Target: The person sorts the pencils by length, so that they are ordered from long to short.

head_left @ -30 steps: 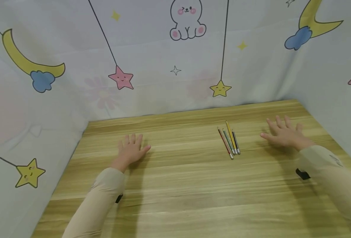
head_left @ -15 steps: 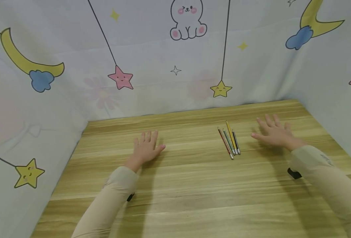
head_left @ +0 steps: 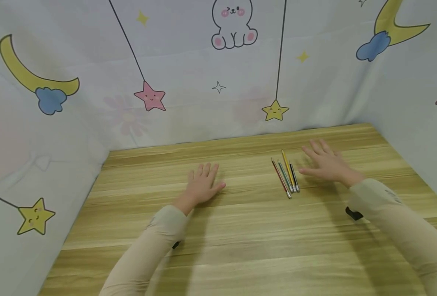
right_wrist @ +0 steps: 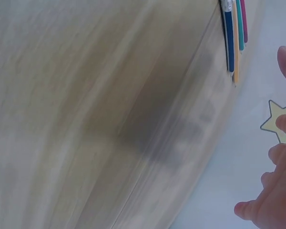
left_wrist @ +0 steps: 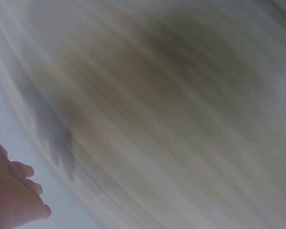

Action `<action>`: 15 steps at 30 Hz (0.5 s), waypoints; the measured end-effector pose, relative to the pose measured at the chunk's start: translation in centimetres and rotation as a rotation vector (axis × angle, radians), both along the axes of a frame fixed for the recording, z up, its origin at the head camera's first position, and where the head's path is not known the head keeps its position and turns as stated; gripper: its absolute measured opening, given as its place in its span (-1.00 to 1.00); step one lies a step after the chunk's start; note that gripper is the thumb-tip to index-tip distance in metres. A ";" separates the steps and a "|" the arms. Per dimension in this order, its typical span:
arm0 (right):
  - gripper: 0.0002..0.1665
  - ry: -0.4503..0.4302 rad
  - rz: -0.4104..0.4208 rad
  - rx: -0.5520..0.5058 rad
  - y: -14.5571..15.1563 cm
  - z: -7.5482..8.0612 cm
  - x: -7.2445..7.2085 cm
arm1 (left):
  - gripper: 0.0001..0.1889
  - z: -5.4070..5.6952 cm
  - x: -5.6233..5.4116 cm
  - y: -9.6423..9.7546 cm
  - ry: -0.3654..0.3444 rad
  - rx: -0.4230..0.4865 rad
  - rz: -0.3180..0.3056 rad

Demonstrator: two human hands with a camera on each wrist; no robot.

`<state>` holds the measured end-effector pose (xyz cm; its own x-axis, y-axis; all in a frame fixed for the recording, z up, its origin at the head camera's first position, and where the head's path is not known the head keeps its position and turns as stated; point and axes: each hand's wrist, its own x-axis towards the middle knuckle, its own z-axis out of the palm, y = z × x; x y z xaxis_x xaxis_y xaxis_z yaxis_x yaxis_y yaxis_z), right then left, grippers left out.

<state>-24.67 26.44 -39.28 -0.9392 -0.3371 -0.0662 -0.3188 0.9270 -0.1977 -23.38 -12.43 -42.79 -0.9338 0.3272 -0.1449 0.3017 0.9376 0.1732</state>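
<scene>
Several pencils lie side by side on the wooden table: a red pencil [head_left: 280, 178], a green pencil [head_left: 285, 176], a yellow pencil [head_left: 288, 170] and a dark blue pencil [head_left: 294, 176], eraser ends toward me. My right hand [head_left: 327, 165] hovers just to the right of them, palm down, fingers spread, holding nothing. In the right wrist view the dark blue pencil [right_wrist: 229, 43] is at the top, apart from my hand [right_wrist: 274, 193]. Well left of the pencils, my left hand [head_left: 202, 187] is held over the table with its fingers straight and nothing in it.
The wooden table [head_left: 240, 238] meets a white cloth backdrop [head_left: 188, 82] at its back and sides, printed with moons, stars and a bear-like animal. Each forearm casts a shadow on the tabletop. A black strap piece [head_left: 353, 213] shows under the right sleeve.
Both hands have moved inward: the left hand to the right across the table, the right hand to the left, closer to the pencils. The pencils have stayed in place.
</scene>
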 end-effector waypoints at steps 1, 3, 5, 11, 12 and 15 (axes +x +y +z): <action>-0.01 0.005 0.009 -0.004 -0.2 0.0 0.0 | -0.24 0.0 0.1 0.4 0.005 0.009 -0.009; -0.03 0.019 0.029 -0.010 -0.6 0.1 0.1 | -0.25 0.1 0.2 1.1 0.012 0.021 -0.026; -0.05 0.032 0.043 -0.016 -0.9 0.1 0.1 | -0.26 0.3 0.4 1.8 0.019 0.045 -0.044; -0.12 0.075 0.053 -0.060 -1.7 -0.2 -0.1 | -0.27 0.6 0.8 3.9 0.031 0.118 -0.096; -0.13 0.080 0.061 -0.071 -1.9 -0.1 -0.1 | -0.28 0.7 0.9 4.2 0.036 0.136 -0.104; -0.15 0.081 0.085 -0.122 -2.2 0.1 -0.2 | -0.29 0.7 1.0 5.2 0.048 0.208 -0.118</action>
<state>-24.89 24.21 -39.19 -0.9074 -0.4166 0.0547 -0.4146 0.8666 -0.2777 -22.42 -7.25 -42.08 -0.8916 0.4524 -0.0194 0.4193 0.8409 0.3421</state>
